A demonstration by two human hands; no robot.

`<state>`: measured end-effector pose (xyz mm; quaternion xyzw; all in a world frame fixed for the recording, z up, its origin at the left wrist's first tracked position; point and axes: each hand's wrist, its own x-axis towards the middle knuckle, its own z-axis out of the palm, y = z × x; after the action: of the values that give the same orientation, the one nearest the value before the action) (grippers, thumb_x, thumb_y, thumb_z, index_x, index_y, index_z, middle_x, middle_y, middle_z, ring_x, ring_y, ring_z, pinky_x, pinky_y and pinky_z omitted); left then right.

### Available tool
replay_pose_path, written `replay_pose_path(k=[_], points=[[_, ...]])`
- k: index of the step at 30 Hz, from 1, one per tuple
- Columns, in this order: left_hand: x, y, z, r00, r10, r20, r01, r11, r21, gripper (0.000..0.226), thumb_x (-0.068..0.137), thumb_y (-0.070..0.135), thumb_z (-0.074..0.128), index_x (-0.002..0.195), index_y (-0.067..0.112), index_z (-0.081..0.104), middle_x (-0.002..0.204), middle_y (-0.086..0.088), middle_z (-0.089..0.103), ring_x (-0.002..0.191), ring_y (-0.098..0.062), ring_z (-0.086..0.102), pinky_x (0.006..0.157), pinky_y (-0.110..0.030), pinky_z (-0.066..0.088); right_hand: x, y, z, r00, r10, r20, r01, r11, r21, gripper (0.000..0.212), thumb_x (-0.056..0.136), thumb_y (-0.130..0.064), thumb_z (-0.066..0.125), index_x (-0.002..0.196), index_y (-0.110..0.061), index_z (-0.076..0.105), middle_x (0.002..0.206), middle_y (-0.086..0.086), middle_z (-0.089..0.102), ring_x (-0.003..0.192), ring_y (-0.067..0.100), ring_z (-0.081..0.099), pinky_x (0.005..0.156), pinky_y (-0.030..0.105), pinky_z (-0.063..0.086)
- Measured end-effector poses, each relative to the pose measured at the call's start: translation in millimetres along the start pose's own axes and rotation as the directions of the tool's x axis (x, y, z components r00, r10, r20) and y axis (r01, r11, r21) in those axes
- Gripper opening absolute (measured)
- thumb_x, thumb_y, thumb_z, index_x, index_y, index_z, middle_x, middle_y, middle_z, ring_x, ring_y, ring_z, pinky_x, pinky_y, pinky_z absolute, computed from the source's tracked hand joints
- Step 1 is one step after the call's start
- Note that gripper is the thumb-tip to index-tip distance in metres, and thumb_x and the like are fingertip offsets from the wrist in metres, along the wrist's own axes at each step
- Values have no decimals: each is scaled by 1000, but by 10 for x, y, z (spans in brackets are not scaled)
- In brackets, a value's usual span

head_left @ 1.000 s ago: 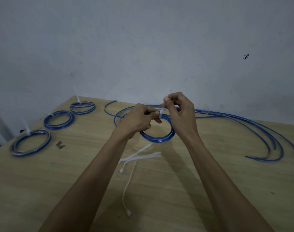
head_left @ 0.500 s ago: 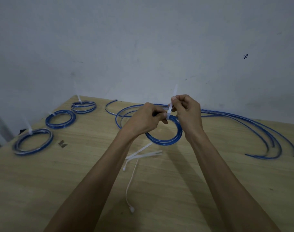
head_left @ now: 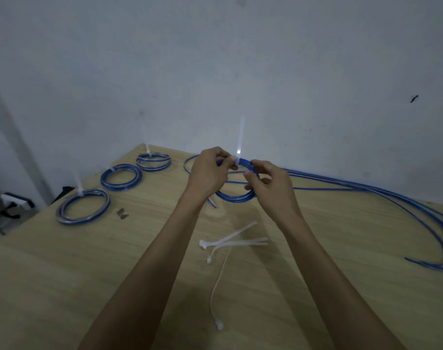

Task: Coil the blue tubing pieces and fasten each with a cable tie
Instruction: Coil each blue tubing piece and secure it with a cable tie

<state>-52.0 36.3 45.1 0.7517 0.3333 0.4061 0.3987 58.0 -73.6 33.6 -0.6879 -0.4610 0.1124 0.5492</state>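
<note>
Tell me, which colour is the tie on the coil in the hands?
White, slightly translucent: the cable tie stands up from the blue coil. The head view shows it.

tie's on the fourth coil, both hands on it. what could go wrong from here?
1. The held coil hangs above the table, gripped by the left hand at the cable tie and the right hand beside it. If the tie isn't fully cinched, letting go could let the loops spring apart.
2. The tie's long tail sticks up uncut and may snag.
3. The spare ties lie under the forearms and could be swept away.
</note>
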Motion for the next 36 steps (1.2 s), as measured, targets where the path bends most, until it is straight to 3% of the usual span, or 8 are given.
replay_pose_path(k=[3,7,14,20,22,28,33,36], points=[[80,-156,-137,992,2,-124,-7,999,-40,17,99,27,61,94,12,68,79,11,73,79,4,68,71,-5,45,22,-88,274,992,106,70,-112,990,90,53,100,-26,61,148,-15,42,122,-4,55,83,11,70,76,31,62],[241,-504,-483,946,-94,-309,59,991,-118,12,99,26,60,92,17,64,84,7,74,87,-1,67,80,-16,47,157,-232,739,978,149,148,-168,978,126,34,98,-26,64,129,-17,53,97,-1,67,76,18,72,75,40,63],[712,-1051,-1160,925,-217,-313,235,972,19,31,101,7,45,122,4,67,110,-1,62,99,-13,55,85,-24,40,842,-304,1657,945,259,197,-294,940,174,29,94,-25,69,117,-10,60,76,5,73,75,20,74,87,45,60],[1117,-1497,-1505,894,-202,-400,254,964,81,35,97,5,53,132,6,60,116,-10,65,91,-21,64,79,-28,53,1389,-229,2293,941,278,194,-302,948,104,19,94,-23,68,108,-11,63,106,13,73,99,29,71,92,45,58],[1240,-1619,-1553,895,-182,-407,258,956,139,29,96,8,59,124,5,65,114,-15,69,97,-28,68,89,-39,56,1504,-178,2412,935,297,193,-314,947,67,17,95,-22,66,103,-7,67,102,14,74,97,29,71,91,44,58],[1413,-1922,-1519,918,-149,-368,307,854,420,22,96,10,61,114,3,71,116,-16,70,106,-31,65,86,-31,47,1561,-10,2596,932,274,239,-259,961,-93,16,94,-17,67,81,-7,65,81,6,65,79,21,62,67,28,42],[1385,-2106,-1473,936,-89,-342,309,674,671,19,95,10,55,104,10,73,104,-13,70,100,-34,61,83,-40,44,1498,57,2634,941,219,256,-178,968,-174,15,94,-19,68,93,-4,69,90,8,66,87,22,61,72,28,41],[1368,-2102,-1498,938,-78,-337,298,677,673,29,101,23,52,117,7,70,115,-17,66,105,-37,60,87,-46,49,1469,26,2602,948,189,256,-145,973,-181,25,96,-22,65,106,1,68,105,13,69,100,27,64,80,34,47]])
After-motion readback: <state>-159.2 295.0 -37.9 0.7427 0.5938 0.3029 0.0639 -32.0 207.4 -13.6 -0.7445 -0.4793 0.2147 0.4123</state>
